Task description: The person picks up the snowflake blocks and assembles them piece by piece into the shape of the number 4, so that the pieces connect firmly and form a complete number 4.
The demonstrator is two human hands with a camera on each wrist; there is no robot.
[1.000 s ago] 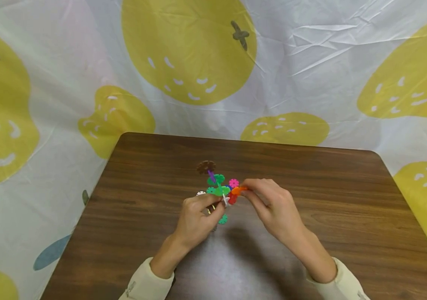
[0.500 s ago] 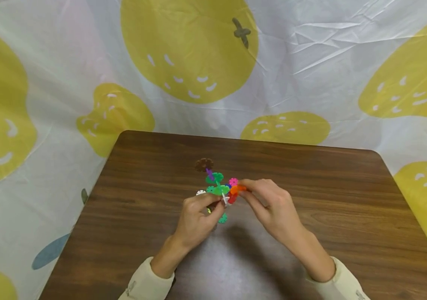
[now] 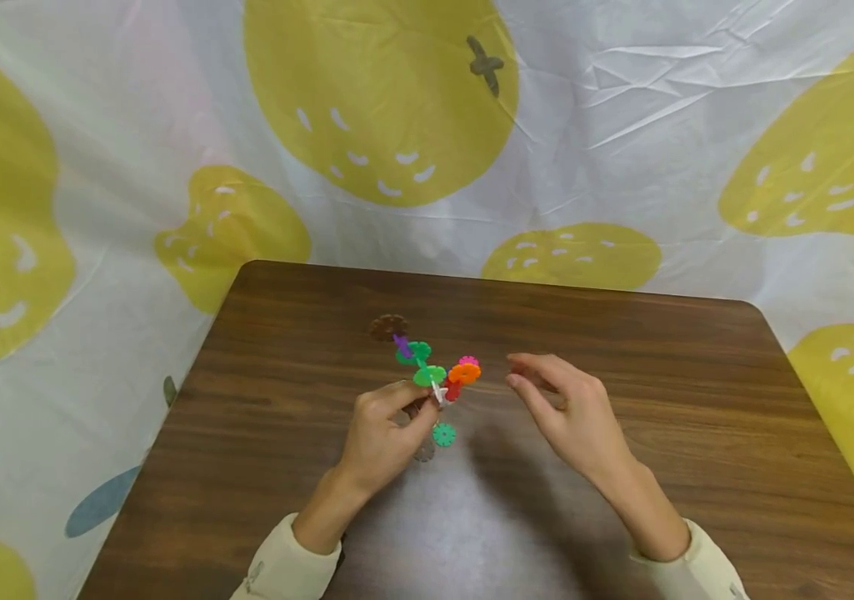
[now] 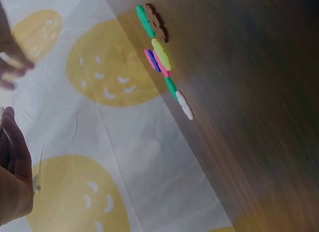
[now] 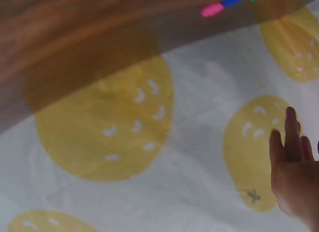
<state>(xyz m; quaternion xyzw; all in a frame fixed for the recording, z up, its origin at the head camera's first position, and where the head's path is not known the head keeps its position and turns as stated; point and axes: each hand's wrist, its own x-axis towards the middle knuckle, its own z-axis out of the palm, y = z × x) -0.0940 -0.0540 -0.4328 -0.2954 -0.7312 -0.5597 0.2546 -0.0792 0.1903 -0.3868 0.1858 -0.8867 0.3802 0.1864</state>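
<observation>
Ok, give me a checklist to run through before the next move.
1. Grip: ok; the left hand pinches a white disc.
2. Release: ok; the right hand is apart from the orange disc.
3. Contact: ok; the orange disc meets the red disc.
4. Joint pushed fully home: cannot tell; too small to see.
5. Another piece in the right hand: not ok; it holds none.
6. Piece nearby: ok; a teal disc lies on the table.
</observation>
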